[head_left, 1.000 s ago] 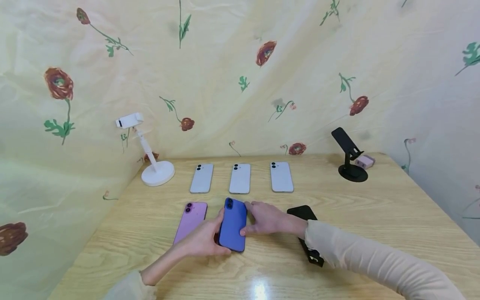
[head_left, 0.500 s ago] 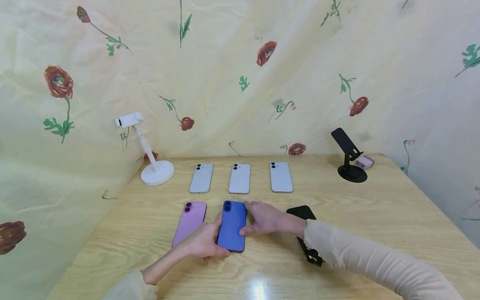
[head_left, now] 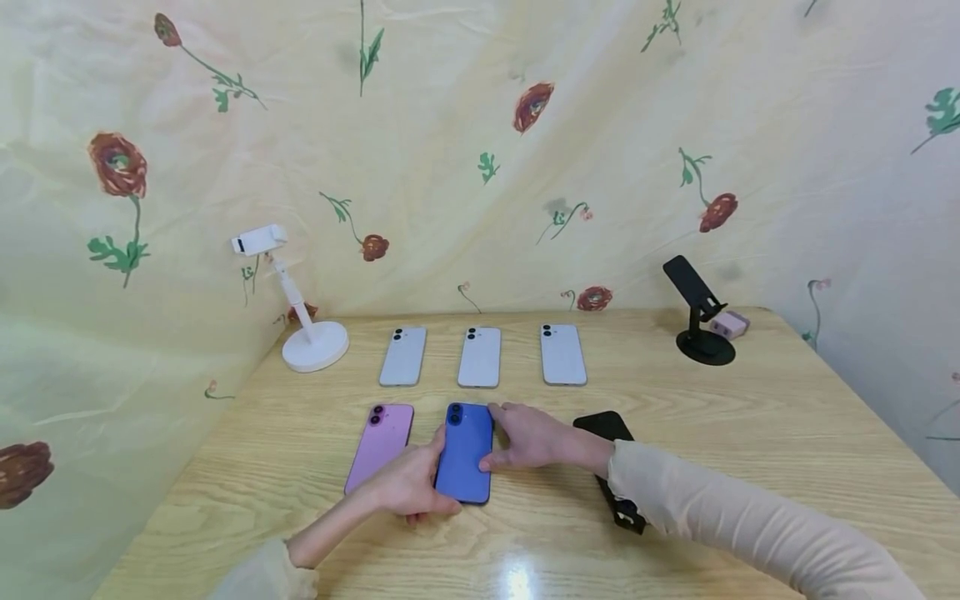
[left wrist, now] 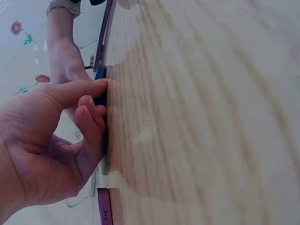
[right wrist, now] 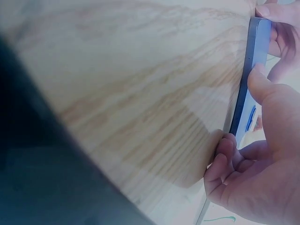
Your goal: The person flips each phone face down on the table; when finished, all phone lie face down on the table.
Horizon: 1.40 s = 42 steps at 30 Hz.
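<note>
A blue phone [head_left: 463, 458] lies on the wooden table, its back with two camera lenses facing up. My left hand [head_left: 408, 482] holds its left side and bottom corner between thumb and fingers. On the opposite side, my right hand [head_left: 528, 435] pinches the right edge, fingers near the top corner and thumb lower down. The right wrist view shows the phone's dark side edge [right wrist: 247, 79] close to the tabletop, between thumb and curled fingers. Left of it lies a purple phone [head_left: 381, 440], its lower part behind my left hand.
Three white phones lie in a back row: left [head_left: 403, 357], middle [head_left: 480, 357], right [head_left: 563, 354]. A white stand [head_left: 315, 346] is back left; a black stand [head_left: 705, 346] and pink block [head_left: 729, 323] are back right. A flat black object [head_left: 604, 424] lies partly under my right forearm.
The blue phone was tilted and slightly raised a second ago; it has come down flat and straightened on the table. Both hands have stayed at its edges.
</note>
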Motion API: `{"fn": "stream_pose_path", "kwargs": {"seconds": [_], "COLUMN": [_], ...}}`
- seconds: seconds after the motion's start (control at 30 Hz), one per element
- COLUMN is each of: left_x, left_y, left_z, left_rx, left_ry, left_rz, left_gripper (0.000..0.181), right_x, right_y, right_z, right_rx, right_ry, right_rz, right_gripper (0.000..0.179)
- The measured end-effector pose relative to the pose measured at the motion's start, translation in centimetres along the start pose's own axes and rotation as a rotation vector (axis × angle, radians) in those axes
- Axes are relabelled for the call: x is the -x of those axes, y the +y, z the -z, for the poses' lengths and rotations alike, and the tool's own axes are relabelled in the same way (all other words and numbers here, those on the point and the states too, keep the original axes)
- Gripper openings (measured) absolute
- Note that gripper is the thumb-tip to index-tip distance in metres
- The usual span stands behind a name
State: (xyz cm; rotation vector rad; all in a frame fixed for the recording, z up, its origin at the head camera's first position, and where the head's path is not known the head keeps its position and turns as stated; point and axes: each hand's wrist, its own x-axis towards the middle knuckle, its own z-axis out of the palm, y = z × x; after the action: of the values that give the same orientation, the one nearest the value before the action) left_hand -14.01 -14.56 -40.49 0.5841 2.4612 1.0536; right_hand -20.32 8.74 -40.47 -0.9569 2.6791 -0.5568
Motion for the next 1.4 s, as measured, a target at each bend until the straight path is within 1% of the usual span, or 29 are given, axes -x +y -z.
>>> {"fn": "stream_pose_path", "kwargs": {"seconds": [0.4,0.67,1.03,1.17,1.4], "left_x": [0.0,-0.2,0.0,-0.1,-0.2], "left_y": [0.2,0.6,0.9,1.0,1.1], "left_z": [0.1,0.1,-0.2,-0.1,-0.1], "left_rx": [0.027,0.002,0.020,0.009,-0.005], "left_ry": [-0.026,-0.038,-0.028,-0.028,-0.041], "left_rz": [0.021,0.050,0.085,0.100,0.104], "left_gripper": [0.116,0.116,0.115,0.115,0.115], "right_x": [-0.2,0.1,0.0,0.0,-0.2], "right_y": [0.2,0.2,0.2,0.1,0.1], "right_z": [-0.2,0.0,-0.1,0.1,0.0], "right_rx": [0.008,-0.007,-0.005,-0.001,0.010], "right_ry": [0.001,0.002,-0.010,-0.009,-0.013], "right_rz": [0.003,-0.004,0.007,0.002,-0.007], "right_gripper": [0.095,0.095,0.095,0.095,0.095]}}
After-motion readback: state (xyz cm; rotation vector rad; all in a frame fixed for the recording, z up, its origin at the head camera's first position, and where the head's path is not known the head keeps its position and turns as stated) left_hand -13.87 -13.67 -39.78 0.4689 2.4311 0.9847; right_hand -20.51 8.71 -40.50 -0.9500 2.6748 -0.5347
